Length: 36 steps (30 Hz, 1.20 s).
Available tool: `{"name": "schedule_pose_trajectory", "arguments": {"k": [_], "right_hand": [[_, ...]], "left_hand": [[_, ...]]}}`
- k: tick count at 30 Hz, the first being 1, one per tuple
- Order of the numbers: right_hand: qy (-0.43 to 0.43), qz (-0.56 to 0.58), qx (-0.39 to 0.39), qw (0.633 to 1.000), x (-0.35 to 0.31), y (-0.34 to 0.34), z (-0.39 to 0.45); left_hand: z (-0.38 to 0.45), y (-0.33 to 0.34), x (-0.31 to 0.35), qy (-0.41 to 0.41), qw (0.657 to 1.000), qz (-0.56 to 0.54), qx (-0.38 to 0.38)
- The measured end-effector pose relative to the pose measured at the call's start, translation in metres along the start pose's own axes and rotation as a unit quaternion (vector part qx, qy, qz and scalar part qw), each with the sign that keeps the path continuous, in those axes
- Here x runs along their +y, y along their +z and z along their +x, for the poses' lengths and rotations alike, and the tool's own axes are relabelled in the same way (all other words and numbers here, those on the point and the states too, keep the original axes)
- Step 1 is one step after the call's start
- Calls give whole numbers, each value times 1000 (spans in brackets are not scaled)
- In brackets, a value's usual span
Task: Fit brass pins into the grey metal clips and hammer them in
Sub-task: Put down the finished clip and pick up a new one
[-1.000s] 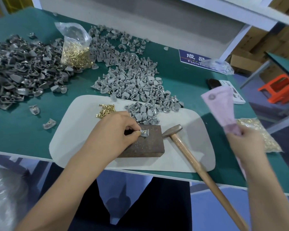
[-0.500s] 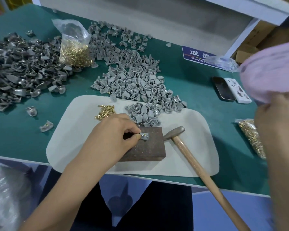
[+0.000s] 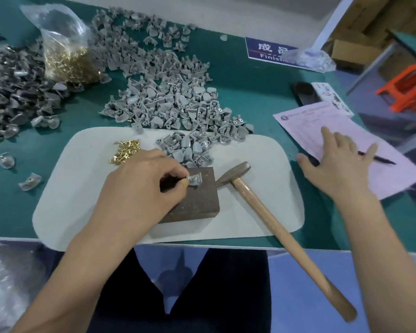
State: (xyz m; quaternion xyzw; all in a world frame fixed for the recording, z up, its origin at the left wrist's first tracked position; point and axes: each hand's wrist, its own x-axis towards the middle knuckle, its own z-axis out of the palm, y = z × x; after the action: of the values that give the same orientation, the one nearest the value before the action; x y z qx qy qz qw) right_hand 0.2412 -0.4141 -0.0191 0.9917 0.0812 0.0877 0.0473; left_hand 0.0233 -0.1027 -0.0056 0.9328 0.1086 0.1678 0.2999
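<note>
While left hand (image 3: 139, 188) pinches clip (image 3: 195, 180) on block (image 3: 192, 200), right hand (image 3: 339, 164) flat on paper (image 3: 310, 126)

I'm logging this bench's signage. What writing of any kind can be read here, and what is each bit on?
"成品", second character cut off by a clear plastic bag, on the blue and white sign at the back of the green table.
"Finis...", rest hidden by the same bag, on the line below on that sign.
Pink printed paper sheet under the right hand: print too small and blurred to read.
White printed card behind it: unreadable.
</note>
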Motion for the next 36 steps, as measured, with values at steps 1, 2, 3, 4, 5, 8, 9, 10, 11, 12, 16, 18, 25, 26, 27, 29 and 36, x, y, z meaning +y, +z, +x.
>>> {"name": "schedule_pose_trajectory", "arguments": {"k": [1,2,3,4,5,8,9,10,11,12,16,18,25,26,27,29,36], "right_hand": [[-15,28,15,999,-4,-3,-5],[-27,64,30,997,-9,-7,-10],[-37,105,47,993,-15,-12,-14],[-40,145,60,987,-21,-18,-20],[-42,181,73,980,-27,-24,-27],[-63,328,102,937,-48,-38,-53],[-76,399,87,910,-57,-44,-64],[-90,460,55,881,-66,-50,-73],[-111,501,20,858,-75,-53,-81],[-141,518,-5,844,-83,-56,-86],[-228,522,-19,821,-113,-57,-87],[-232,532,-28,813,-133,-59,-85],[-311,498,-51,808,-240,-76,-84],[-326,488,-52,808,-257,-79,-85],[-341,474,-62,809,-274,-83,-86],[-387,430,-89,811,-307,-91,-89],[-488,241,-101,833,-385,-96,-109]], "left_hand": [[1,2,3,5,1000,12,0],[2,4,7,10,1000,17,-1],[3,6,10,16,1000,16,-3],[5,9,15,24,1000,10,-5],[7,12,19,31,1000,0,-6],[16,25,36,44,999,-28,1],[18,29,42,49,998,-33,5],[20,33,48,54,998,-33,9],[21,35,52,59,998,-31,14],[22,36,54,63,997,-29,18],[18,27,44,57,997,-40,46],[14,16,32,38,996,-31,70],[-8,-45,-33,-62,987,35,147],[-14,-54,-43,-82,983,45,159],[-19,-63,-54,-100,979,52,169],[-31,-78,-76,-133,972,59,184],[-86,-97,-148,-224,953,61,196]]}}
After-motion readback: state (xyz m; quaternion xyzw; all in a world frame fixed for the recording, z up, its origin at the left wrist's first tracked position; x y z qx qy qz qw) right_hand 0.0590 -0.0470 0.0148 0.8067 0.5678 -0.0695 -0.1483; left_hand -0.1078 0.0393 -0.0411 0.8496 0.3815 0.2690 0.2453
